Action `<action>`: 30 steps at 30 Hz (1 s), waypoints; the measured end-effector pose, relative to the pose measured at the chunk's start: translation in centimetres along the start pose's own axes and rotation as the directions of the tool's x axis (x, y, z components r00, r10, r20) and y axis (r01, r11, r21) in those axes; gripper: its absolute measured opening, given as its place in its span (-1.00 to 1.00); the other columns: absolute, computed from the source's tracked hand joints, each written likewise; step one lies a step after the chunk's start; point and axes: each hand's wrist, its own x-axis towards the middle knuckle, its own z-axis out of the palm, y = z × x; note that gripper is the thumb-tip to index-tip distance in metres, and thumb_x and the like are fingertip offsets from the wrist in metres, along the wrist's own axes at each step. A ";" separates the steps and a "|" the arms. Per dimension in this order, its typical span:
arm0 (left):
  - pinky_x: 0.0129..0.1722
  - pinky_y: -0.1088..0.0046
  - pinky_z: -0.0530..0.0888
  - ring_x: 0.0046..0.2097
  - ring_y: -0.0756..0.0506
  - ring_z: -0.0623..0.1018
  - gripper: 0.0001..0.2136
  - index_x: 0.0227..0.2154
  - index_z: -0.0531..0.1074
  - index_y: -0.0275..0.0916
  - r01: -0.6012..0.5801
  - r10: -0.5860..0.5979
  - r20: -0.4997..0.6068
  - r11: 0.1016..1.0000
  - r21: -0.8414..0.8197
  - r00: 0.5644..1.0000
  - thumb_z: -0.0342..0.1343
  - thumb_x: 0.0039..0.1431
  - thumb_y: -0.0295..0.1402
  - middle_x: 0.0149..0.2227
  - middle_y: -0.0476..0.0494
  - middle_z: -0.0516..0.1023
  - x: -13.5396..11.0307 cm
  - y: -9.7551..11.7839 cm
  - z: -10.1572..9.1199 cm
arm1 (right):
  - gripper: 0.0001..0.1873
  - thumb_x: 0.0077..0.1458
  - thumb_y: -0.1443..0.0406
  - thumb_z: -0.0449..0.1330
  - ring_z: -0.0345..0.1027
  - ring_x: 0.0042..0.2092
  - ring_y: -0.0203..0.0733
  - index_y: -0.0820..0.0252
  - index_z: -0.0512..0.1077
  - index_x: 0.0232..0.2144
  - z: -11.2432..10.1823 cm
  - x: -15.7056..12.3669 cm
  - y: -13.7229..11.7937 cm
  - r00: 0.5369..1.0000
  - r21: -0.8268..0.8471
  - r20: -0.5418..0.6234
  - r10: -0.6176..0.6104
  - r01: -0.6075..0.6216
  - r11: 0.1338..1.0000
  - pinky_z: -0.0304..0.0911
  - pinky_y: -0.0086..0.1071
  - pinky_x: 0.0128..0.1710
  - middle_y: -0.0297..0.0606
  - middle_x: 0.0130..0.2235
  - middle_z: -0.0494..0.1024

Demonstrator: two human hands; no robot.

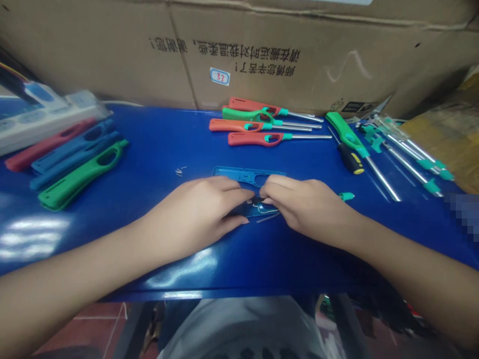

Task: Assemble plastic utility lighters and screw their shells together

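Observation:
A blue lighter casing half [251, 210] lies open on the table, with a small black part [257, 200] and a thin pale wire [264, 207] in it. My left hand [204, 207] holds its left end, thumb below and fingers above. Over the right end, my right hand [305, 204] has its fingertips pinched together beside the wire; what they grip is hidden. Just behind both hands sits the other blue casing half [239, 174], partly covered by my fingers. A thin clear strip [267, 218] shows at the near edge of the casing.
Several red and green gas lighters [258, 139] lie near the cardboard box [130, 65]. Loose casings [82, 177] and a power strip [48, 117] are left. Small screws [179, 171] lie mid-table. A screwdriver [350, 158], a green lighter [346, 132] and metal tubes [407, 162] are right.

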 end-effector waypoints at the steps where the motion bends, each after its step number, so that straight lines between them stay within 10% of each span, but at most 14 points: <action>1: -0.13 0.17 0.61 -0.09 -0.26 0.66 -0.69 0.05 0.52 -0.20 0.000 0.000 0.000 1.000 -0.002 1.000 0.26 0.28 -0.28 -0.06 -0.17 0.64 0.0 0.0 0.0 | -0.83 0.33 0.40 0.04 0.30 -0.37 -0.25 0.16 0.43 -0.16 0.0 0.0 0.0 1.000 0.002 -0.004 0.000 0.000 1.000 -0.13 -0.34 -0.49 -0.29 -0.18 0.54; 30: -0.11 0.17 0.61 -0.13 -0.24 0.66 -0.73 0.02 0.56 -0.20 -0.032 0.032 -0.008 0.999 -0.023 0.999 0.25 0.29 -0.30 -0.12 -0.18 0.64 0.1 -0.2 0.3 | -0.82 0.29 0.44 0.04 0.27 -0.39 -0.25 0.15 0.41 -0.18 0.0 -0.1 -0.1 0.999 -0.038 0.035 0.003 -0.002 0.999 -0.18 -0.33 -0.50 -0.30 -0.19 0.53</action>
